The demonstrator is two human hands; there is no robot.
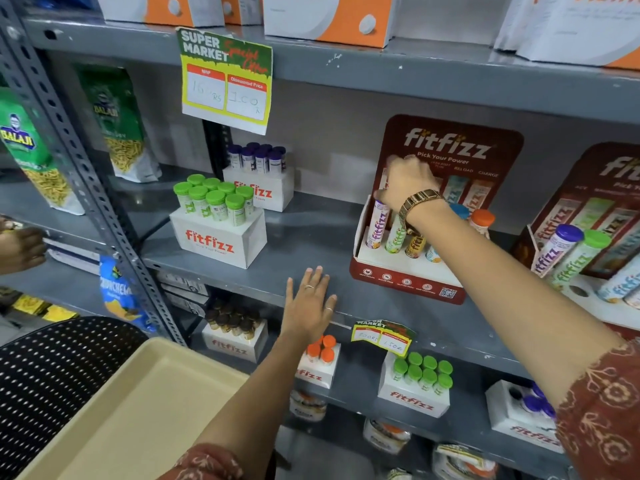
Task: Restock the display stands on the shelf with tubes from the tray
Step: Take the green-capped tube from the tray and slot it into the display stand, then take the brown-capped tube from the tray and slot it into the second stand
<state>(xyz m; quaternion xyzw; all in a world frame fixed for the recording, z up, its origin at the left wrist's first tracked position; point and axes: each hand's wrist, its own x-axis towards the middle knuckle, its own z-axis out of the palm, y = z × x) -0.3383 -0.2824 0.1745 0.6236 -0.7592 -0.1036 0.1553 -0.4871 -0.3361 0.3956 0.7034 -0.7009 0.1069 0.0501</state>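
Gold links of a wristwatch (417, 202) circle the right wrist, and above them the right hand (407, 183) reaches into the red fitfizz display stand (408, 282) on the middle shelf (311, 247). Its fingers curl down over the top of a purple-lettered tube (376, 225) at the stand's left end, hiding the cap; whether they actually pinch it I cannot tell. Just beside that tube in the same row stand a green-lettered tube (394, 237), a yellow one (415, 245) and a pale blue one (433, 254), with an orange-capped tube (482, 221) behind the forearm.

Lower down, the left hand (309, 306) lies flat with fingers spread, palm pressed on the front edge of the grey shelf, holding nothing. Rings show on two fingers.

Left of the hands, a white fitfizz box (218, 239) carries green-capped tubes (214, 200), and behind it another white box (263, 188) carries purple-capped tubes (258, 157). A second red stand (588, 202) sits at the right edge with tilted tubes. A yellow and green price card (225, 79) hangs from the shelf above.

The beige tray (131, 410) sits at the lower left, beside a black perforated chair back (52, 372); no tubes show on its visible surface
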